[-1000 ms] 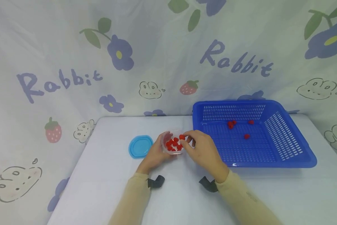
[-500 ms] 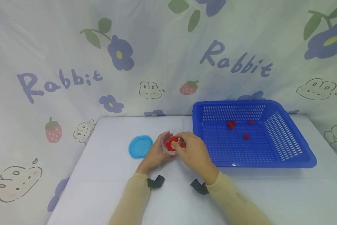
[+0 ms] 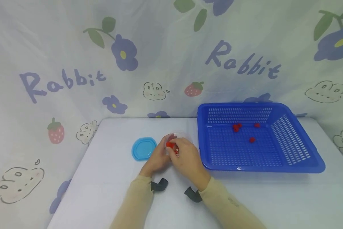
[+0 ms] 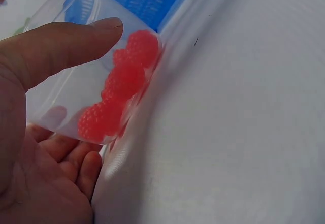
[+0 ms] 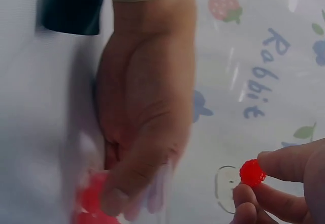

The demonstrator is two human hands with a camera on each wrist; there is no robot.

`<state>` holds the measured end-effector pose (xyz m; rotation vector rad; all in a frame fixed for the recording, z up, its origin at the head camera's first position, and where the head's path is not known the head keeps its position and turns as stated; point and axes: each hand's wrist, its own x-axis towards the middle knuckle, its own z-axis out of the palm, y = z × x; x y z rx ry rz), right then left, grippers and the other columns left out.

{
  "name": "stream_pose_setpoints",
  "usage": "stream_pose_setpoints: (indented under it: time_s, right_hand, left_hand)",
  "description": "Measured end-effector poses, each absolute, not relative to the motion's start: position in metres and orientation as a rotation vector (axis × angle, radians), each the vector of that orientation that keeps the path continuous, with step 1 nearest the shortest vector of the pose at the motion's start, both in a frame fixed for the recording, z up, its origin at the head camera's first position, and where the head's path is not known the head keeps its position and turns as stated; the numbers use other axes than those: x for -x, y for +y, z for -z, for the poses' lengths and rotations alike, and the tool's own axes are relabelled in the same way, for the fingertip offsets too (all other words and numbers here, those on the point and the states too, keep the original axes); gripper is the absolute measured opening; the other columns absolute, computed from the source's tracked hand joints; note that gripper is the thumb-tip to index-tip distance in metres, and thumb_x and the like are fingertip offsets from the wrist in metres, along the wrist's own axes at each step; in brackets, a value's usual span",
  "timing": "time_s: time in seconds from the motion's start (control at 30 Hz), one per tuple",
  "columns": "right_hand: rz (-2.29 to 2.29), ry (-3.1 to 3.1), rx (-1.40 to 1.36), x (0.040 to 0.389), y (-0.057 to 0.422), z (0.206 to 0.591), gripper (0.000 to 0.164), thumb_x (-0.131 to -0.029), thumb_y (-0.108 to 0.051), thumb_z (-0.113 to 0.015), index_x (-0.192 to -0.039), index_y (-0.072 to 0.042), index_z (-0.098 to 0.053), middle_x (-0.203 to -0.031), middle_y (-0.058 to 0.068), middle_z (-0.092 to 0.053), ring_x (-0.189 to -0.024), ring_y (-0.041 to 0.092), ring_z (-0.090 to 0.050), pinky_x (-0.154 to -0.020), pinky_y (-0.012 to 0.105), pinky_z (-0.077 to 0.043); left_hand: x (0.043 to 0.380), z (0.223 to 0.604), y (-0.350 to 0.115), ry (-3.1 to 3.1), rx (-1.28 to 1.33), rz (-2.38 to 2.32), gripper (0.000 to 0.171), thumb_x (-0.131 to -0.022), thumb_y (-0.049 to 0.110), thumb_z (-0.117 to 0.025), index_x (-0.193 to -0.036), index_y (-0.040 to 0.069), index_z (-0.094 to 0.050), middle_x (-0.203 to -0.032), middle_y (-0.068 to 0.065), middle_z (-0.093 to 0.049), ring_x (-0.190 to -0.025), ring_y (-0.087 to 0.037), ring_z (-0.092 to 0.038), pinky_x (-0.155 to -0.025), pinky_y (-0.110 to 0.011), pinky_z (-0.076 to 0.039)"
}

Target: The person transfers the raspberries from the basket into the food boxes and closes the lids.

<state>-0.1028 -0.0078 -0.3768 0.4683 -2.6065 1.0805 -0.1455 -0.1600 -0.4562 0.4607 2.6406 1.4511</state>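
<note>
My left hand (image 3: 156, 160) grips a clear plastic tub (image 4: 66, 94), thumb along one side and fingers round the other. Several red raspberries (image 4: 124, 79) lie at the bottom of the tub, which sits on the white table. Over the tub's mouth, my right hand (image 3: 188, 160) pinches a single raspberry (image 5: 252, 172) between thumb and fingertips. In the head view the right hand hides much of the tub and its contents.
A light blue lid (image 3: 144, 149) lies left of the tub. To the right stands a blue plastic basket (image 3: 231, 151) with several raspberries (image 3: 252, 140) in it. A patterned curtain (image 3: 160, 47) hangs behind the table (image 3: 108, 143).
My right hand has moved left across the tub with the pinched raspberry, toward its left side. The left hand and tub have stayed put. The head view has shifted slightly.
</note>
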Motion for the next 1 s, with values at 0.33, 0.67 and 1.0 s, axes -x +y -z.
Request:
stream_pose_setpoints:
  time_s: [0.33,0.67,1.0]
  right_hand:
    - [-1.124,-2.559,-0.373,0.116,-0.016,0.399,0.019,-0.086,-0.023,-0.064,-0.100,-0.010,-0.067,-0.081,0.000,-0.057,-0.071,0.012,-0.051,-0.062,0.024,-0.047]
    - [-1.085,-2.552,-0.293,0.121,-0.017,0.412,0.021,-0.084,-0.024,-0.066,-0.100,-0.010,-0.067,-0.090,0.001,-0.059,-0.082,0.015,-0.056,-0.075,0.028,-0.052]
    - [-1.052,-2.509,-0.254,0.124,-0.014,0.416,0.022,-0.083,-0.023,-0.069,-0.100,-0.009,-0.068,-0.090,0.004,-0.058,-0.085,0.018,-0.056,-0.075,0.030,-0.053]
  left_hand:
    - [0.147,0.453,-0.157,2.686,-0.331,-1.359,0.081,-0.075,0.014,-0.070,-0.142,0.033,-0.029,-0.143,0.008,-0.038,-0.133,-0.019,-0.034,-0.103,-0.051,-0.032]
    - [0.148,0.458,-0.160,2.667,-0.324,-1.395,0.084,-0.071,0.018,-0.075,-0.140,0.034,-0.031,-0.139,0.007,-0.042,-0.128,-0.016,-0.039,-0.103,-0.048,-0.035]
    - [0.146,0.457,-0.158,2.620,-0.328,-1.457,0.084,-0.070,0.023,-0.077,-0.139,0.036,-0.031,-0.139,0.009,-0.042,-0.129,-0.017,-0.038,-0.099,-0.053,-0.036]
